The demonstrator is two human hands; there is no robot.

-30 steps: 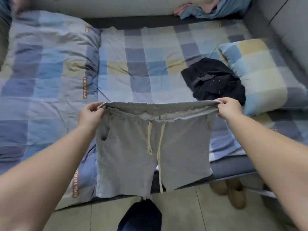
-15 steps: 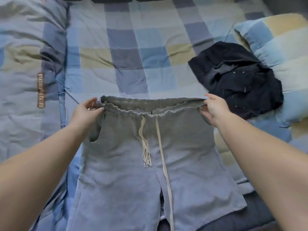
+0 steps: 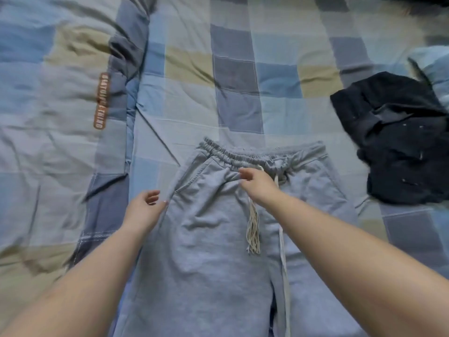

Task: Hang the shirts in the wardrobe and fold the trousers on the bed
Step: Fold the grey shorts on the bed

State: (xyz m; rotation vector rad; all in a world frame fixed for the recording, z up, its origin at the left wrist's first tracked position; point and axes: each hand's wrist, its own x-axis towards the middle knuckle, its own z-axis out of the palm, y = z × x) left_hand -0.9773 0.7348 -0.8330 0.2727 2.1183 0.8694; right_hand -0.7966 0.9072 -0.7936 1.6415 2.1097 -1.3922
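Note:
Grey drawstring shorts (image 3: 206,251) lie flat and face up on the checked bed cover (image 3: 238,69), waistband away from me. Their cream drawstring (image 3: 252,229) trails down the front. My left hand (image 3: 145,210) hovers at the shorts' left side by the pocket, fingers loosely curled and holding nothing. My right hand (image 3: 257,183) is over the front just below the waistband, fingers relaxed and pointing left, touching the fabric at most. No shirts are in view.
A crumpled dark garment (image 3: 398,142) lies on the bed to the right of the shorts. A checked pillow (image 3: 435,66) shows at the right edge. A thick folded duvet (image 3: 48,117) with a brown label covers the left side.
Both hands have let go of the waistband. The shorts, held up a second ago, now lie flat on the bed, and my right hand has moved left to their middle.

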